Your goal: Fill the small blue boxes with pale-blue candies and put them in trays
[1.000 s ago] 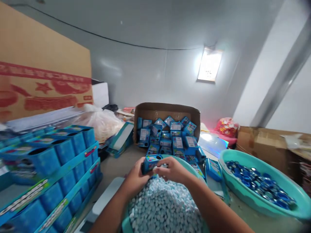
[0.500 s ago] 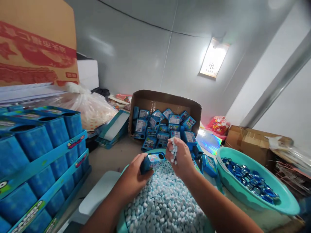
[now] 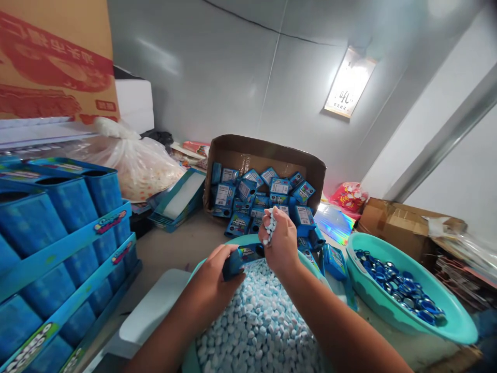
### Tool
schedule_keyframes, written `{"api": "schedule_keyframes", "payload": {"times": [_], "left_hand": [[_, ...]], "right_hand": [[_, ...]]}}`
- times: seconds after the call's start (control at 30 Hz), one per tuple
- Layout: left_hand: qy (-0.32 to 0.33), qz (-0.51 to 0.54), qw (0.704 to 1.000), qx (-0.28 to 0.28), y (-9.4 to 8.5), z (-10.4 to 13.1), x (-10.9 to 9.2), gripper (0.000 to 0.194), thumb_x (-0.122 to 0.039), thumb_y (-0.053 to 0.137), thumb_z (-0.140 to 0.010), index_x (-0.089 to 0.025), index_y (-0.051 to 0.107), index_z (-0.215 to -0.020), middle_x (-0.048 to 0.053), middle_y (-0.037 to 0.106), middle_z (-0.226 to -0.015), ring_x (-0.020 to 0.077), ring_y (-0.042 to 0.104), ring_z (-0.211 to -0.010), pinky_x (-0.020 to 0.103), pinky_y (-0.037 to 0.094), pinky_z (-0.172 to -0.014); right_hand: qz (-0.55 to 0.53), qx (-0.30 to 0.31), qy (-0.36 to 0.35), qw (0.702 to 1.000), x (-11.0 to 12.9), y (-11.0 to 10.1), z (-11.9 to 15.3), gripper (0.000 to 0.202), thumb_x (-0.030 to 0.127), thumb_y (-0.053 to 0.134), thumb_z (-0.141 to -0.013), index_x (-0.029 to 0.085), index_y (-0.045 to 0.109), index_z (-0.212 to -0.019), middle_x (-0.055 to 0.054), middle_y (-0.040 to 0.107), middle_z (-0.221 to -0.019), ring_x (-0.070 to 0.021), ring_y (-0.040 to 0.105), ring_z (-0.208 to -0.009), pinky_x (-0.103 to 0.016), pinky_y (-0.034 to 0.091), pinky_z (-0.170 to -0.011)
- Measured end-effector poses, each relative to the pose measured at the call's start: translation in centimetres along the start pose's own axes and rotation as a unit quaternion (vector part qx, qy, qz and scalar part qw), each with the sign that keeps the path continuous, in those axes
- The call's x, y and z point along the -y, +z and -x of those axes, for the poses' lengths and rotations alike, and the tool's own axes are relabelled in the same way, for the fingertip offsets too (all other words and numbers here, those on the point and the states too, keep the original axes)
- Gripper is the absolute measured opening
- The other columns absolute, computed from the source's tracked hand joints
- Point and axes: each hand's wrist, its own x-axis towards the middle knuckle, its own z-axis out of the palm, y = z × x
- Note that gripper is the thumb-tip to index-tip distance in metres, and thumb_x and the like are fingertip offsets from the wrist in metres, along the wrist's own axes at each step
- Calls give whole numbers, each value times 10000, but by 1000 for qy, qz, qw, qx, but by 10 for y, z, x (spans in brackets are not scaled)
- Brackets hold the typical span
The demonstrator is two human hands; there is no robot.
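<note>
Left hand (image 3: 217, 277) grips a tin (image 3: 250, 252); right hand (image 3: 282, 243), beside it, clutches candies (image 3: 271, 228). Loosened fingers could spill some into the basin (image 3: 241, 240) below.

From where I'm standing, best way thru is the bare strip of tabletop (image 3: 184, 241) betw. the tray stack (image 3: 46, 265) on the L & the pellet tub (image 3: 243, 240); a pale plastic lid (image 3: 155, 303) juts into its near end. L hand (image 3: 217, 272) w/ a small blue box (image 3: 245, 253) blocks the tub's far L side, R hand (image 3: 281, 243) the far R; betw. the forearms there's open air over the pellets (image 3: 260, 316). Str. ahead, the carton (image 3: 285, 167) & boxes spilling out front block the way. On the R, loose boxes (image 3: 334, 261) crowd the gap to the oval basin (image 3: 458, 311); over its caps (image 3: 404, 290), open from above.
</note>
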Motion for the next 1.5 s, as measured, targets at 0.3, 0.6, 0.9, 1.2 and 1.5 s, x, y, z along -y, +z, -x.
{"api": "schedule_keyframes", "payload": {"times": [0.3,0.6,0.9,1.2,1.5], "left_hand": [[-4,-24,1000,-1,3,-1,7,360,-280,591,-810,-247,618,-1167,25,658,-1191,250,623,-1083,323,497,-904],[-17,8,1000,8,3,-1,5,385,-279,591,-791,-252,605,-1175,23,655,-1206,256,607,-1126,336,490,-949],[-16,15,1000,9,0,-1,2,412,-294,600,-775,-238,618,-1183,42,653,-1219,270,608,-1123,342,509,-918],[-14,42,999,3,-1,-1,5,417,-318,643,-734,-207,645,-1136,59,680,-1109,272,643,-1017,349,525,-857],[-21,31,999,6,-1,-2,5,424,-312,641,-743,-210,632,-1154,57,694,-1112,274,648,-1015,358,521,-876]], "right_hand": [[11,7,7,1000,-3,-6,-2,274,422,684,-790,158,628,-744,55,483,-567,-58,418,-416,-205,276,-380],[16,-8,41,999,-1,-7,-3,286,439,673,-767,163,608,-730,67,442,-527,-73,439,-409,-217,296,-391],[36,-2,54,998,-1,-9,-3,293,448,680,-753,161,626,-735,61,447,-516,-77,426,-395,-225,287,-381],[25,-1,94,995,-3,-12,-7,251,422,646,-762,181,587,-730,67,427,-487,-84,398,-377,-225,265,-372],[21,6,90,996,-3,-13,-5,298,461,689,-733,180,592,-724,62,439,-502,-85,423,-405,-217,295,-384]]}}
